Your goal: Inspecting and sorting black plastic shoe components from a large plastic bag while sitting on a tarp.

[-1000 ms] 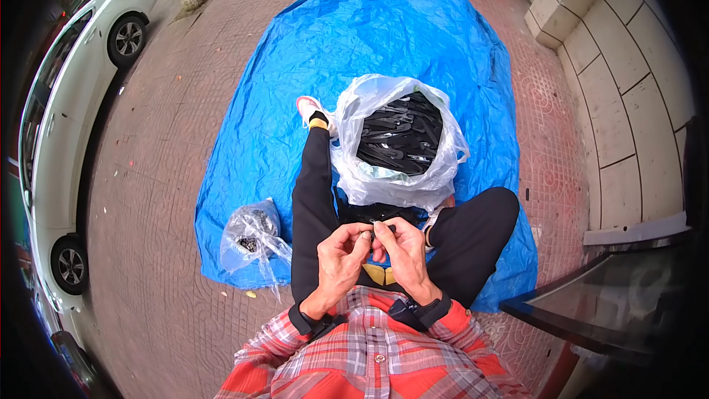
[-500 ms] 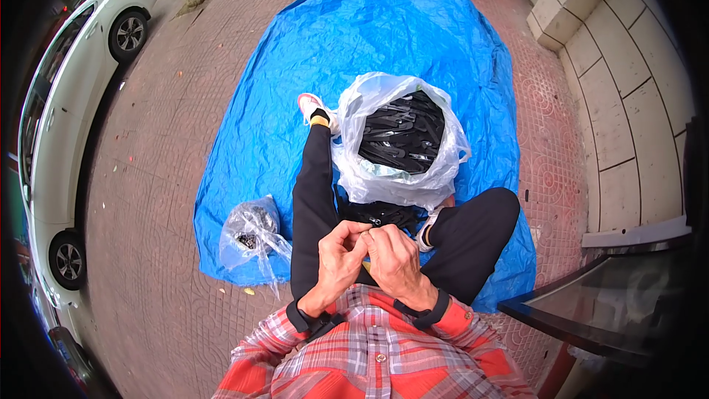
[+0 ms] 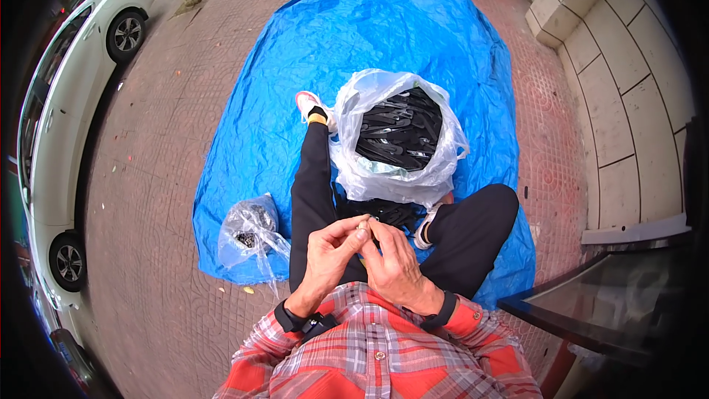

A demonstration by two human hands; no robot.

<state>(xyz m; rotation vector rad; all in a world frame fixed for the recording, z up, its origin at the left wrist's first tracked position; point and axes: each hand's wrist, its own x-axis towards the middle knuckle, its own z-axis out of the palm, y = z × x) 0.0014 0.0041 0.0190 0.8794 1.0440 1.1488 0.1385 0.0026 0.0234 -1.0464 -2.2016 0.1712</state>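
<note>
Just above my lap, my left hand [image 3: 332, 257] and my right hand [image 3: 397, 270] meet, thumbs and fingertips pinched together. Whatever they pinch is too small and too covered by the fingers to name. Beyond them, between my legs, lies a heap of black pieces [image 3: 391, 212], partly hidden by my hands. A large whitish plastic bag [image 3: 384, 186] stands open behind that heap, filled with long, flat black plastic pieces [image 3: 399, 129]. By my left leg is a small clear plastic bag [image 3: 235, 233] with small dark metallic-looking bits inside.
A blue tarp [image 3: 369, 22] lies under my outstretched legs and the bags. Brick paving [image 3: 166, 177] surrounds it. A white car [image 3: 70, 125] is parked at left, a tiled wall [image 3: 613, 118] runs along the right, and a dark-framed glass panel [image 3: 613, 292] juts in at lower right.
My fingers have shifted slightly at the pinch, with the left fingers reaching a little farther forward and the right hand opening somewhat from its curled pose. Both bags have stayed put.
</note>
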